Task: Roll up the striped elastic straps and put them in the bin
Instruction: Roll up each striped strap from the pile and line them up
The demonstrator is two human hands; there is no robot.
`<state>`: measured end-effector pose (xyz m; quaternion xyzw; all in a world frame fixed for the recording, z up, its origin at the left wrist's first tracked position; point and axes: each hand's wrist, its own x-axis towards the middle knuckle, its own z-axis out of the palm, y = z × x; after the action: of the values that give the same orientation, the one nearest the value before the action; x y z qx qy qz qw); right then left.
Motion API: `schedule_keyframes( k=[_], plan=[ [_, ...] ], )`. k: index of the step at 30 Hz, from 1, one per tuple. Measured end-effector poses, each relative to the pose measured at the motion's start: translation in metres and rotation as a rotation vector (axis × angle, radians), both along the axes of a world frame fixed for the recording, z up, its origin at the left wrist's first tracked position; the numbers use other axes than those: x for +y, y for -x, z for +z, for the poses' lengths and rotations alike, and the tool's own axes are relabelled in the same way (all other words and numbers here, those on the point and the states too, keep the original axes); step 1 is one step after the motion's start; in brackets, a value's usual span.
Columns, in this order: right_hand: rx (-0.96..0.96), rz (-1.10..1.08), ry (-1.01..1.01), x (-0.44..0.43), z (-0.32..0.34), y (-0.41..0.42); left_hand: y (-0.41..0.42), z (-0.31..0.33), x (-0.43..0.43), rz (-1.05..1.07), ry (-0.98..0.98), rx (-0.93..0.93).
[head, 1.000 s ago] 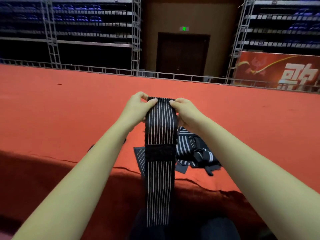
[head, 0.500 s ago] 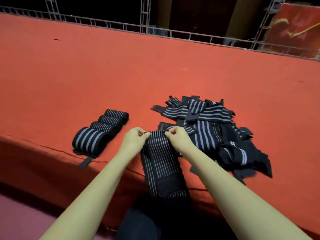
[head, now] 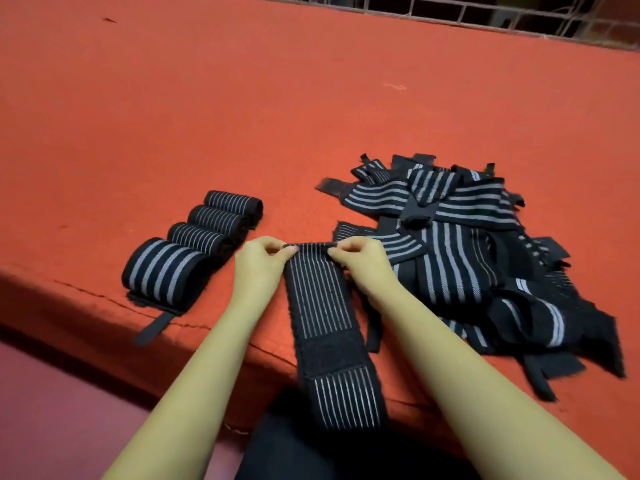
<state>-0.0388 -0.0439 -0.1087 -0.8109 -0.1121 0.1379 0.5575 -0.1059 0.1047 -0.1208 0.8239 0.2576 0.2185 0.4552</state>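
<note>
head view looks down on a red carpeted platform (head: 207, 98), where the left hand (head: 258, 263) and the right hand (head: 360, 261) each hold a far corner of a black elastic strap (head: 322, 306) with thin white stripes. on both hands the thumb and curled fingers pinch the strap's far end, which is turned over into a narrow lip between them; how many turns it has cannot be told. from the hands the strap lies flat toward the person, crosses the platform's front edge and hangs down over a dark-clothed lap (head: 287, 452). a plain black velcro patch (head: 329, 353) spans its width near that edge. left of the left hand, 4 rolled straps (head: 194, 244) lie side by side in a row running away from the edge, each touching the next; the nearest has wide grey stripes and a black tab (head: 152, 329) pointing toward the edge. just beside the right hand, a loose pile of unrolled straps (head: 467, 244) sprawls on the carpet, wide and thin stripes mixed, with several dark ends reaching the front edge. a metal railing (head: 485, 12) runs along the platform's far side at the top right.
</note>
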Motion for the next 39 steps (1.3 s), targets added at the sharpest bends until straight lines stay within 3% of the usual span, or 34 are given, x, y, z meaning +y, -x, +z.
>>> schedule_keyframes(
  k=[2,5,7,9,19,26,33,39],
  plan=[
    [0.033,-0.009,-0.138,-0.007,0.002,0.006,0.008,0.003,-0.001,-0.036,0.116,-0.092],
    [0.016,-0.037,-0.282,-0.031,0.005,0.02,0.019,0.016,-0.016,-0.121,0.448,-0.186],
    [-0.006,-0.089,-0.351,-0.057,0.001,0.029,0.023,0.026,-0.033,-0.194,0.631,-0.16],
    [-0.044,-0.167,-0.396,-0.084,-0.001,0.04,0.024,0.032,-0.053,-0.249,0.671,-0.113],
    [-0.09,-0.37,-0.477,-0.147,-0.014,0.082,0.032,0.015,-0.118,-0.388,0.541,-0.057],
    [-0.107,-0.366,-0.461,-0.145,-0.017,0.083,0.036,0.012,-0.121,-0.386,0.55,-0.08],
    [-0.157,-0.343,-0.46,-0.141,-0.01,0.084,0.04,0.02,-0.118,-0.58,0.291,-0.107],
    [-0.234,-0.305,-0.503,-0.133,0.024,0.095,0.046,0.054,-0.118,-0.652,0.212,-0.096]
  ],
)
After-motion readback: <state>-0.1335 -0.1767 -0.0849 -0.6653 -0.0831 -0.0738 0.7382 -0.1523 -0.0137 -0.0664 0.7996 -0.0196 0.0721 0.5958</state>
